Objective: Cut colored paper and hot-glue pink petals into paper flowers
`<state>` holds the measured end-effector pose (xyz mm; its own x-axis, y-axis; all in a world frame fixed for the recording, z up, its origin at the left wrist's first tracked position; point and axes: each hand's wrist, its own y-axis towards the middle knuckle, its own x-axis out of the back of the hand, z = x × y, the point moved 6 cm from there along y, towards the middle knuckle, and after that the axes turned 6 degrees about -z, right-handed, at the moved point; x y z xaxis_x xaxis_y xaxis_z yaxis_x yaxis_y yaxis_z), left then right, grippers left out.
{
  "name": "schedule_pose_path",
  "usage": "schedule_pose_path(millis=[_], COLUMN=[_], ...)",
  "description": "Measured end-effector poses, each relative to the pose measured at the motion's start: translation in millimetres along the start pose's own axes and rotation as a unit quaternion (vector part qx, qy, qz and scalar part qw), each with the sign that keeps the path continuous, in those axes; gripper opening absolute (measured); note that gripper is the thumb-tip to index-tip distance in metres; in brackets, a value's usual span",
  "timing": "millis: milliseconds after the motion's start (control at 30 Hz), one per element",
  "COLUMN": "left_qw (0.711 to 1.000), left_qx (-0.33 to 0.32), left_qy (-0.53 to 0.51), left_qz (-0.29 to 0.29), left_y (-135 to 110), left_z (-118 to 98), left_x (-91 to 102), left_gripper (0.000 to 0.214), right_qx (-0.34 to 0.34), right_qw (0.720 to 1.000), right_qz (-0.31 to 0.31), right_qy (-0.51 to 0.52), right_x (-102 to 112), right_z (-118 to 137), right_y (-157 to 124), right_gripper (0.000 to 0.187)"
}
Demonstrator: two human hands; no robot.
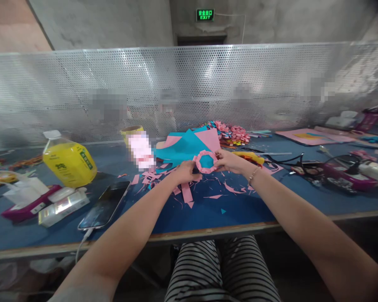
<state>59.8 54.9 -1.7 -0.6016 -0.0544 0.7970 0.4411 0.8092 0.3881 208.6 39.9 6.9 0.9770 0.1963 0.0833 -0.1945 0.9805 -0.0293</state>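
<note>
A pink ring of folded paper (213, 168) is held upright above the table, with blue showing through its middle. My right hand (229, 161) pinches its right side between thumb and fingers. At the ring's left side is my left hand (186, 171), its fingers closed and partly hidden; a small dark thing shows by its fingertips, too small to name. Behind the ring lie blue paper sheets (179, 147) and a pink sheet (211, 138). Beneath the hands are pink paper strips (187, 192) and scraps.
To the left stand a yellow liquid bottle (71, 161), a tissue pack (28, 197), a small box (63, 207) and a charging phone (105, 205). A folded paper pile (229, 133) lies behind, yellow-handled tool (250, 158) to the right. A perforated metal screen (189, 84) closes the back.
</note>
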Motion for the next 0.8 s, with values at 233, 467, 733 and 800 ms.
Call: schedule_pose_path(millis=[233, 467, 733, 800], left_qw=[0.991, 0.996, 0.998, 0.997], left_qx=[-0.053, -0.024, 0.01, -0.028], left_qy=[0.108, 0.062, 0.061, 0.06], left_qz=[0.059, 0.055, 0.004, 0.032], left_y=[0, 1, 4, 2], left_z=[-3, 2, 4, -3], left_x=[-9.3, -9.5, -1.0, -3.3], left_gripper=[0.019, 0.026, 0.031, 0.034], right_qx=[0.004, 0.07, 0.129, 0.167], right_qw=[0.998, 0.993, 0.959, 0.917], right_qz=[-0.034, -0.099, -0.133, -0.16], right_qy=[-0.049, -0.004, -0.217, -0.324], right_x=[12, 32, 38, 40], right_z=[3, 12, 8, 10], right_y=[4, 12, 12, 11], right_gripper=[0.035, 0.028, 0.042, 0.048])
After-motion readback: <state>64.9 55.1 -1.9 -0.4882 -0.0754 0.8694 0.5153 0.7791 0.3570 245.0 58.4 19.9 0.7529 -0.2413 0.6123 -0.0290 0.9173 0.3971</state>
